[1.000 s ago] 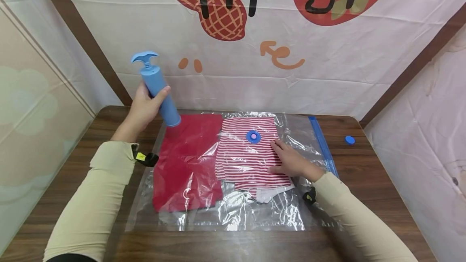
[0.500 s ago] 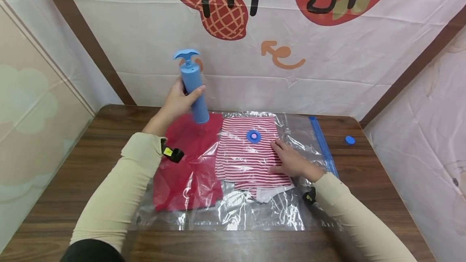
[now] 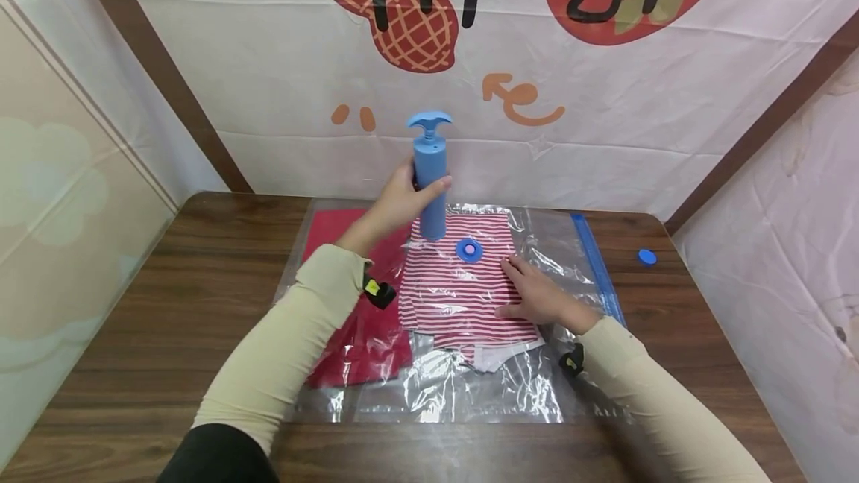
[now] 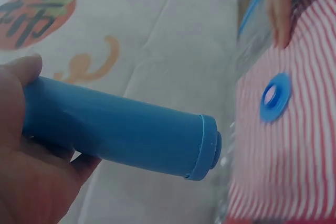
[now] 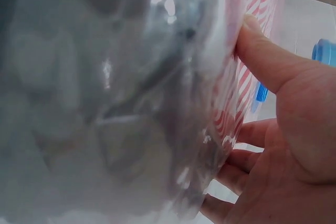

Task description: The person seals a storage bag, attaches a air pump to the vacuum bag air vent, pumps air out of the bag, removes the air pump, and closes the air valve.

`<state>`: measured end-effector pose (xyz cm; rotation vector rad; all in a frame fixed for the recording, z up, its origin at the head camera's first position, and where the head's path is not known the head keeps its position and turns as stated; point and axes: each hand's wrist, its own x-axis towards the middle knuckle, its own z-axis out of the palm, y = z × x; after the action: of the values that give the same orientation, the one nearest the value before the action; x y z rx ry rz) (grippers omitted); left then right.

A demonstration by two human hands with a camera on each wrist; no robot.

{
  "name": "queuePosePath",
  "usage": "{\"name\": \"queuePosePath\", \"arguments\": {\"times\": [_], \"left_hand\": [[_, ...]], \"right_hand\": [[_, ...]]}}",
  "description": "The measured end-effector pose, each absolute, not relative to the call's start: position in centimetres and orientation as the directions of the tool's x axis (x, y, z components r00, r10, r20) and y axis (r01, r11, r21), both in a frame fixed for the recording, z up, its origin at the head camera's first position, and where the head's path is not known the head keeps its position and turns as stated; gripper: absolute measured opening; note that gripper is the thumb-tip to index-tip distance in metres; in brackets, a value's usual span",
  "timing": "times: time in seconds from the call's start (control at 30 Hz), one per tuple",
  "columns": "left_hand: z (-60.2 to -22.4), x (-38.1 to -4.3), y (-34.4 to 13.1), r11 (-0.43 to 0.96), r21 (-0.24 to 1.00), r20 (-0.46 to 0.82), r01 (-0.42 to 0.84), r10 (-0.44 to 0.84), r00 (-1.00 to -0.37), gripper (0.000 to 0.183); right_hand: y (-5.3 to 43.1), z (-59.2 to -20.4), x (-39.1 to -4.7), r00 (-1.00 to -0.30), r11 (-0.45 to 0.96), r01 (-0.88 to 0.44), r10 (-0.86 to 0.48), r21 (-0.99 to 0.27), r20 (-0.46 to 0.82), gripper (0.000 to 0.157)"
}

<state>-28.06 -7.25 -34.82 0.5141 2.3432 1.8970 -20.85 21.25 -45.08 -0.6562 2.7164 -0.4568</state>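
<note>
A blue hand pump stands nearly upright in the grip of my left hand, its lower end just left of the valve. In the left wrist view the pump's nozzle end hangs apart from the blue round valve. The clear vacuum bag lies flat, with folded red cloth and a red-and-white striped garment inside. My right hand rests on the bag over the striped garment's right side, fingers spread. In the right wrist view its thumb and fingers touch the plastic.
A small blue cap lies on the wooden table to the right of the bag. The bag's blue zip edge runs along its right side. A printed white cloth hangs behind the table.
My left hand has carried the pump rightward from over the red cloth's far left to beside the valve, and the pump has become more upright. My right hand has stayed in place.
</note>
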Motion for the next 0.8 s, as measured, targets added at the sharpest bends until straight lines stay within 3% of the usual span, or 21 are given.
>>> {"name": "queuePosePath", "arguments": {"times": [0.4, 0.8], "left_hand": [[-36.7, -27.8, -1.3, 0.209, 0.957, 0.108, 0.203, 0.395, -0.913, 0.076], [-38.2, -28.2, 0.3, 0.256, 0.947, 0.080, 0.195, 0.399, -0.913, 0.064]], "right_hand": [[21.4, -44.8, -20.7, -0.846, 0.847, -0.374, -0.478, -0.378, -0.235, 0.095], [21.4, -45.0, -20.9, -0.850, 0.856, -0.363, -0.466, -0.369, -0.246, 0.095]]}}
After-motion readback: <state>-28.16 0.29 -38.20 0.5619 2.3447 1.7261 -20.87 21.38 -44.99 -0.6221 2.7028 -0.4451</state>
